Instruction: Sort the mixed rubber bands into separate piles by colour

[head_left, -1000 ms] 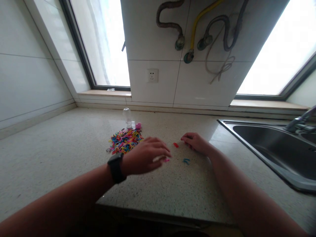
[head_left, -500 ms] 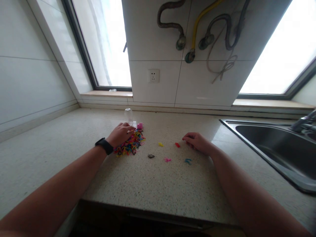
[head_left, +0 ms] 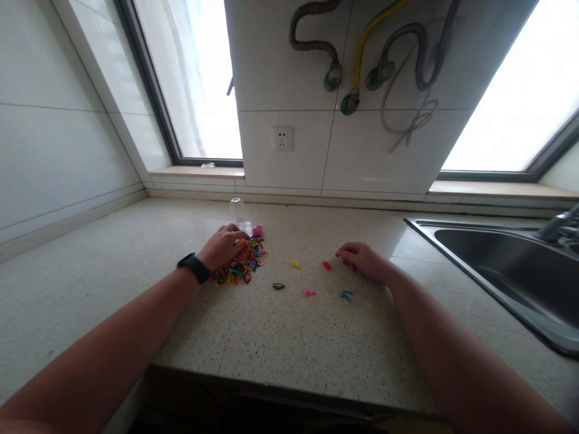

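A heap of small multicoloured rubber bands (head_left: 242, 263) lies on the counter at the left. My left hand (head_left: 223, 244), with a black watch on its wrist, reaches over the top of the heap, its thumb and forefinger a little apart among the bands. Resting on the counter at the right, my right hand (head_left: 362, 259) has its fingers curled together; anything inside them is hidden. Just left of its fingertips is a small red bunch of bands (head_left: 326, 265). Nearby lie yellow bands (head_left: 296, 264), a black band (head_left: 278, 286), pink bands (head_left: 309, 293) and blue bands (head_left: 347, 295).
Behind the heap stand a clear plastic container (head_left: 236, 210) and a small round pink object (head_left: 257, 230). A steel sink (head_left: 506, 253) is set into the counter (head_left: 253, 343) at the right. Hoses and valves (head_left: 350, 101) hang on the tiled wall above.
The thumb and forefinger of my left hand have parted slightly at the heap. My right hand and the small bunches of bands stay in place; the view shifts slightly.
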`<action>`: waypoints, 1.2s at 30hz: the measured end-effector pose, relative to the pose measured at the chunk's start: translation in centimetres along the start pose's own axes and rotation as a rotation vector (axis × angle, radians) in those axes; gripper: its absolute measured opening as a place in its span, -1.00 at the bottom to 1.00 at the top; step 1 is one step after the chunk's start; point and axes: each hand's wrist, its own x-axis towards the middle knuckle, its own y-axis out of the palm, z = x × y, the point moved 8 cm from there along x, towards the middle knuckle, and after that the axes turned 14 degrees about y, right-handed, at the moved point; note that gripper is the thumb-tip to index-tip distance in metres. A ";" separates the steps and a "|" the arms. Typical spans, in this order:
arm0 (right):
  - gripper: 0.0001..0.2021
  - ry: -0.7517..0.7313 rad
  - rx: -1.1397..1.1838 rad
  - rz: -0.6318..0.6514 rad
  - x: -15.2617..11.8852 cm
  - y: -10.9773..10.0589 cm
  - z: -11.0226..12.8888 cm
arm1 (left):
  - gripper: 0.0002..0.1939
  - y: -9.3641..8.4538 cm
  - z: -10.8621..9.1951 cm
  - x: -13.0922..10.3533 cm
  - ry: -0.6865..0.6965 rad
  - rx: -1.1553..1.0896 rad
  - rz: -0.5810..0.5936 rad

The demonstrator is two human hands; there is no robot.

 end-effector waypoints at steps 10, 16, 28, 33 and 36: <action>-0.68 0.010 0.023 0.001 0.4 -0.2 -0.4 | -0.79 -0.4 0.4 0.1 -0.014 -0.053 -0.060; -0.70 0.012 0.027 0.002 0.5 -0.2 -0.4 | -0.78 -0.5 1.4 0.1 -0.039 -0.062 -0.085; -0.74 0.021 0.027 -0.001 0.1 -0.2 -0.1 | -0.69 0.4 3.0 -0.2 -0.130 -0.100 -0.035; -0.73 0.020 0.034 0.006 0.3 -0.1 -0.3 | -0.70 0.2 2.8 -0.2 -0.179 -0.173 -0.039; -0.73 0.008 0.041 0.008 0.4 -0.1 -0.4 | -0.70 -0.2 1.5 0.2 -0.192 -0.254 -0.046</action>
